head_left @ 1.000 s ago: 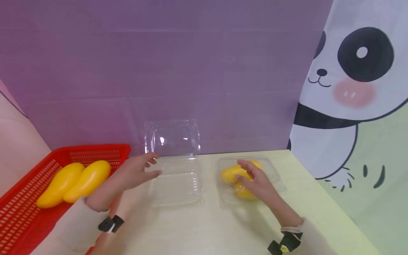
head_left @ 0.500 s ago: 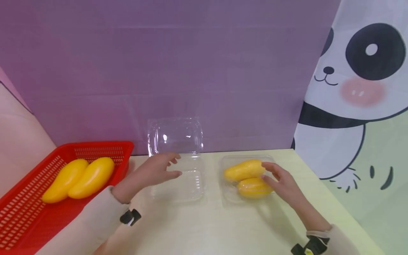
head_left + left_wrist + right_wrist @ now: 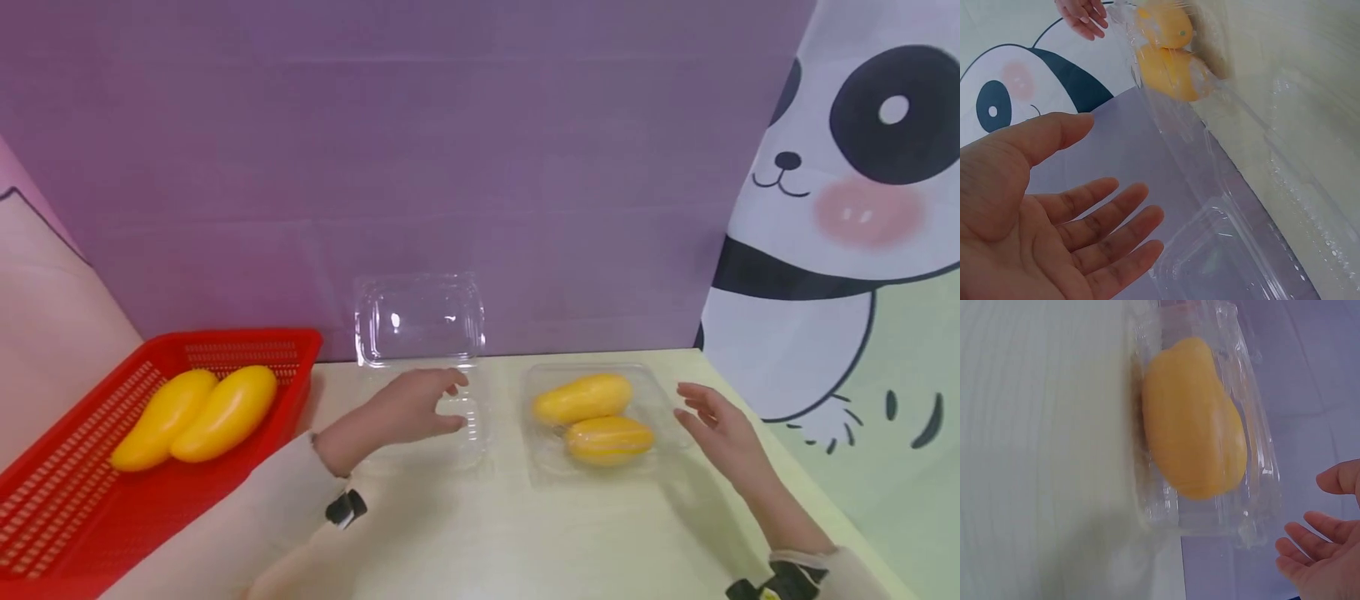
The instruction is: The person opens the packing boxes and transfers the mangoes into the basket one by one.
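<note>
On the right of the table a clear plastic clamshell box [image 3: 543, 462] with its lid down holds two yellow mangoes [image 3: 583, 400]. My right hand [image 3: 723, 433] hovers just right of that box, holding nothing, fingers loosely bent; the right wrist view shows a gap between the fingers and the box [image 3: 1260, 444]. Over a second clear clamshell box [image 3: 420, 321], whose lid stands up at the back, is my left hand [image 3: 412, 408]. It covers part of the base. In the left wrist view its palm and fingers are spread with nothing in them.
A red plastic basket [image 3: 75, 508] stands at the left with two more yellow mangoes [image 3: 225, 414] inside. Behind the table [image 3: 510, 550] hangs a purple backdrop [image 3: 420, 150]. A panda-print cloth [image 3: 795, 333] is at the right.
My right hand has moved right, off the filled box and past its side. My left hand has moved right from beside the basket to over the box with the raised lid.
</note>
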The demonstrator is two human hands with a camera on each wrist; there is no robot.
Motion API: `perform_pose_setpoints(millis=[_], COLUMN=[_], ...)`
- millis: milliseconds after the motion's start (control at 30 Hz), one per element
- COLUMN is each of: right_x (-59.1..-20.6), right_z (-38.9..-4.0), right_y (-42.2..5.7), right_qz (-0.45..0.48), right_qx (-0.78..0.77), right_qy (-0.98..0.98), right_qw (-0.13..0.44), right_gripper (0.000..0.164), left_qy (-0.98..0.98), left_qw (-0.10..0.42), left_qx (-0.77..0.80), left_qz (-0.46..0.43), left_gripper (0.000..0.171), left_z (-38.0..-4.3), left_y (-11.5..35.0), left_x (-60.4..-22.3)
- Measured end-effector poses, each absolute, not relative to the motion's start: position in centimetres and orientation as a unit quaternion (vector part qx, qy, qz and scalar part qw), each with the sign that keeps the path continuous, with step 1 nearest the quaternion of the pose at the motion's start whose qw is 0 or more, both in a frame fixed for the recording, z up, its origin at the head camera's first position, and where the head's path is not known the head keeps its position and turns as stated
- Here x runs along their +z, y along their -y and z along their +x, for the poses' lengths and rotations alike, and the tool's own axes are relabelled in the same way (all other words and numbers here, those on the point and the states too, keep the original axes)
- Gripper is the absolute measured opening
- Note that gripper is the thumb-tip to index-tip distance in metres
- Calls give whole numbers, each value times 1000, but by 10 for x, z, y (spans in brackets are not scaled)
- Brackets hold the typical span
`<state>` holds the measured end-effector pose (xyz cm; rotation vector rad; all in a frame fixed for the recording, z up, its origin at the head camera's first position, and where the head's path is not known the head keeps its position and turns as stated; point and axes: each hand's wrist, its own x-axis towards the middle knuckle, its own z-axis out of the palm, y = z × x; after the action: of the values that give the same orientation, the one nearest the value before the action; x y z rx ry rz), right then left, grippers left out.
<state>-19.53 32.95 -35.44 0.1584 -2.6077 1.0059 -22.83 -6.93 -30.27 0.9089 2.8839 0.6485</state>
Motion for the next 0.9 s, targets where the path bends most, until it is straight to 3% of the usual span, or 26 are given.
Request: perform_pose_setpoints(millis=[233,900], right_x=[-366,-389], right_z=[-197,-204], right_y=[-347,-364], right_qz=[57,54], right_qx=[362,428], right_qy=[911,898], right_qw=[191,87], right_gripper=[35,48], left_qy=[-922,-908], left_qw=[10,51], left_qx=[206,220], left_qz=[328,353], left_gripper=[50,50], left_z=[-228,-223], left_y=[54,9], left_x=[-295,-312])
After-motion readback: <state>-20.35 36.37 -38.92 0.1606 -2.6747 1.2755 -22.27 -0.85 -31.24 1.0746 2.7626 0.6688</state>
